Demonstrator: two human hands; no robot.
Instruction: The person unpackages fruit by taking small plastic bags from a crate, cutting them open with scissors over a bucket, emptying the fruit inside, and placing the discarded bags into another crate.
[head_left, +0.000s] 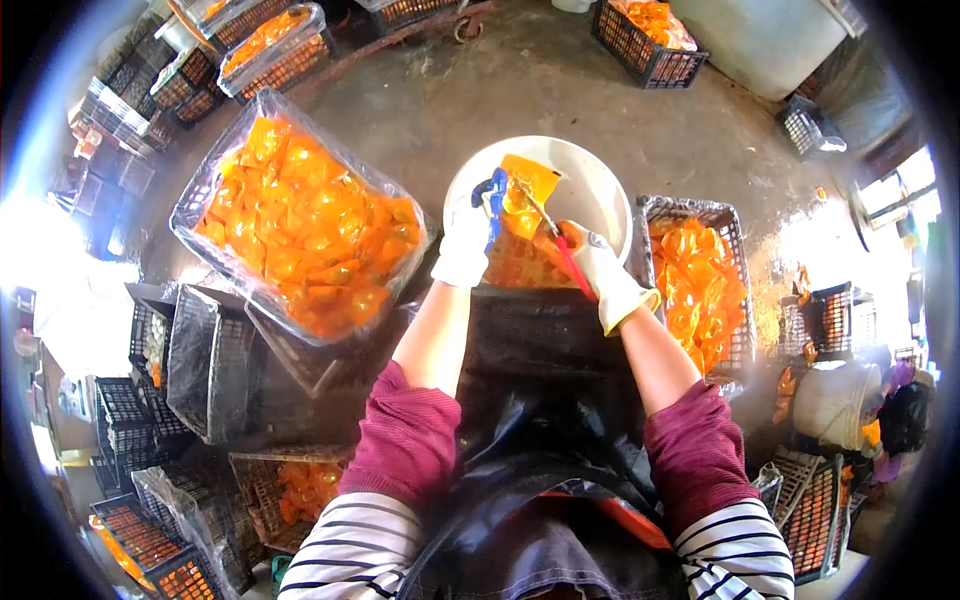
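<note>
My left hand (472, 232), in a white glove with blue fingers, is closed on the side of an orange plastic packet (532, 188). My gloved right hand (603, 272) grips scissors by their red handles (576, 262), and their metal blades (538, 206) lie against the packet. Both hands are over a round white tub (612, 190) with orange contents (515, 265) in its near part. Whether the blades have cut the packet cannot be seen.
A plastic-lined crate (190, 212) heaped with orange packets (300, 225) stands left of the tub. Another black crate (741, 245) of orange bags is close on the right. More crates (655, 65) stand farther off, and stacked crates (125, 420) line the left.
</note>
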